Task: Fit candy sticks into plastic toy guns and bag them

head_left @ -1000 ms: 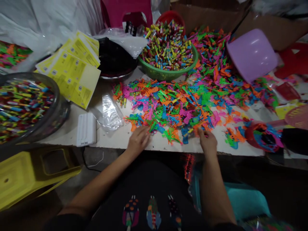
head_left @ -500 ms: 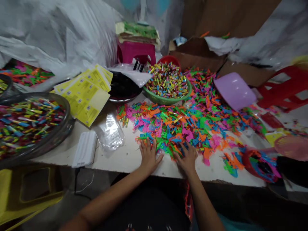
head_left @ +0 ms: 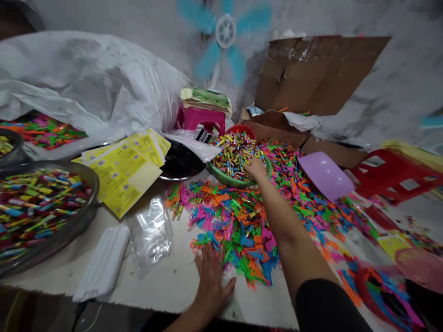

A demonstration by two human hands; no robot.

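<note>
Brightly coloured plastic pieces (head_left: pixel 242 230) lie heaped over the white table (head_left: pixel 152 288). My left hand (head_left: pixel 212 279) rests with spread fingers at the near left edge of this heap, its fingertips touching the pieces. Farther back, my right hand (head_left: pixel 255 168) reaches into the green basin (head_left: pixel 228 179), which is full of small tubes with yellow, blue and red parts (head_left: pixel 232 154). Its fingertips are down among the tubes, partly hidden, and whether they grip any is not visible.
On the left stand a large basin of similar tubes (head_left: pixel 92 198), yellow printed sheets (head_left: pixel 121 173), a white power bank (head_left: pixel 104 263) and clear plastic bags (head_left: pixel 152 235). A purple scoop-like tray (head_left: pixel 325 175) and red stool (head_left: pixel 394 177) are at right; a fan (head_left: pixel 225 31) is behind.
My right hand has left the heap of plastic pieces and gone forward into the green basin. My left hand stays at the heap's near edge. The view has tilted up, bringing the fan into sight.
</note>
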